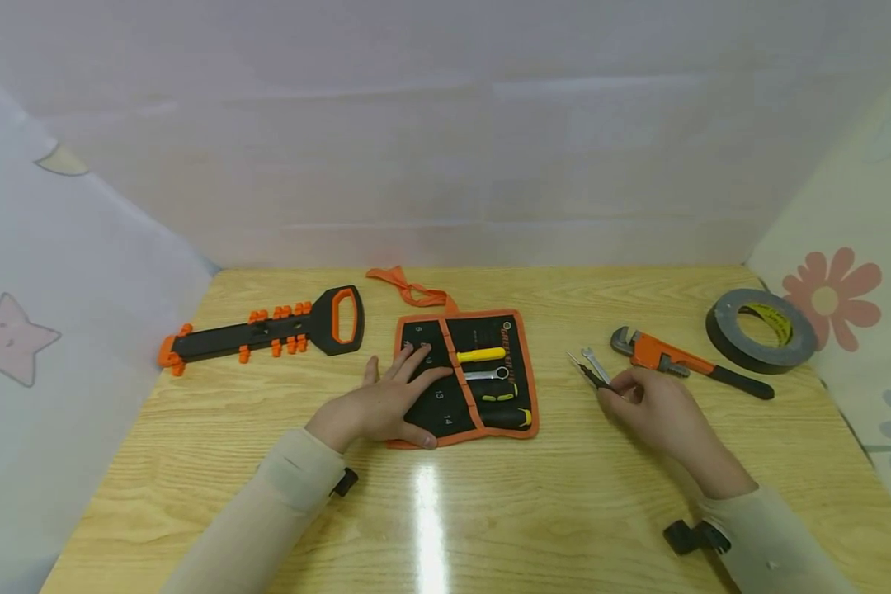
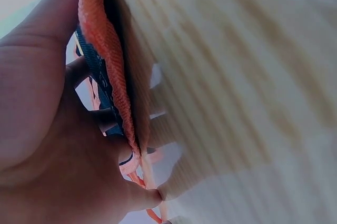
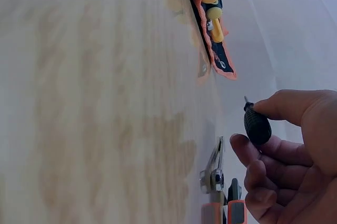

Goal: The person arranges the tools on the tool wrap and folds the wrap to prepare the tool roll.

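A black tool pouch (image 1: 431, 379) with orange trim lies unrolled on the table. Its pockets hold a yellow-handled tool (image 1: 481, 355), a ring-ended wrench (image 1: 490, 374) and black-and-yellow handles (image 1: 508, 417). My left hand (image 1: 393, 404) rests on the pouch's left half, fingers spread; the left wrist view shows the thumb side along the orange edge (image 2: 113, 71). To the right of the pouch, my right hand (image 1: 657, 412) pinches a small screwdriver (image 3: 257, 124) by its black handle between thumb and fingers, tip pointing away. A small silver wrench (image 1: 594, 363) lies beside the screwdriver.
An orange pipe wrench (image 1: 676, 355) with a dark grip lies beyond my right hand, and a roll of grey tape (image 1: 729, 330) behind it. At the left is a black rack (image 1: 267, 332) with orange clips and a handle. An orange strap (image 1: 408, 285) trails behind the pouch.
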The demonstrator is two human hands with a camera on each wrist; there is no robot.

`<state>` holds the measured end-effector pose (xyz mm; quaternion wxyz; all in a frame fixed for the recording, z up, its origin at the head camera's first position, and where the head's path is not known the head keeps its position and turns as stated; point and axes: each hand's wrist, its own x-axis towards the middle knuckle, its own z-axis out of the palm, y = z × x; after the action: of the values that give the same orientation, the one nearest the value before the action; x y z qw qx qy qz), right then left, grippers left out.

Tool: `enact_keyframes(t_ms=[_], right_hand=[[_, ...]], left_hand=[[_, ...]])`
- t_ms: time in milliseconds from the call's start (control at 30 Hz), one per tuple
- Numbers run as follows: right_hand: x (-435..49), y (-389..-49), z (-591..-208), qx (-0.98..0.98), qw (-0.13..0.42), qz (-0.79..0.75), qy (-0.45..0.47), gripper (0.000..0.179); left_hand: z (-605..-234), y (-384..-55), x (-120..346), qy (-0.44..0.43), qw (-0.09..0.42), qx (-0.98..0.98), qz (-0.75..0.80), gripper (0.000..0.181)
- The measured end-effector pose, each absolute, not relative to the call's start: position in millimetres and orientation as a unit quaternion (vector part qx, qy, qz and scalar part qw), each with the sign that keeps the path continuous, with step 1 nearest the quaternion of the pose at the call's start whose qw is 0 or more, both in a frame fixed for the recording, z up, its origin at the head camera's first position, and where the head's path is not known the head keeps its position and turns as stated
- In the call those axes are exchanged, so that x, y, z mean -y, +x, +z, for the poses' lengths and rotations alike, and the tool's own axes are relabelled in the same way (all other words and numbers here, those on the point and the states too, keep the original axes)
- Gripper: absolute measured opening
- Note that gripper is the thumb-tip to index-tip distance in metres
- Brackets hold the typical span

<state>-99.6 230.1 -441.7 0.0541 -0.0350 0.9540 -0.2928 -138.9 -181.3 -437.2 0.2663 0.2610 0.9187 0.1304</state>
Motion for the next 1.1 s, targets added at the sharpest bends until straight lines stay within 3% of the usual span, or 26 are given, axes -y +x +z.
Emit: enact_keyframes(t_ms=[233, 633, 1100], right_hand=[[-220, -105, -438, -0.951, 0.023, -0.303, -0.060, 0.023], [-204, -124, -429, -0.941, 0.012, -0.328, -0.084, 0.021], [-171, -155, -432, -0.933, 0.043, -0.336, -0.120, 0.018]], left_hand=[[-435, -138, 181, 0.258, 0.267, -0.919, 0.132, 0.108], [-439, -138, 182, 0.259, 0.268, -0.918, 0.133, 0.109], [-435, -137, 181, 0.260, 0.268, -0.917, 0.138, 0.108]])
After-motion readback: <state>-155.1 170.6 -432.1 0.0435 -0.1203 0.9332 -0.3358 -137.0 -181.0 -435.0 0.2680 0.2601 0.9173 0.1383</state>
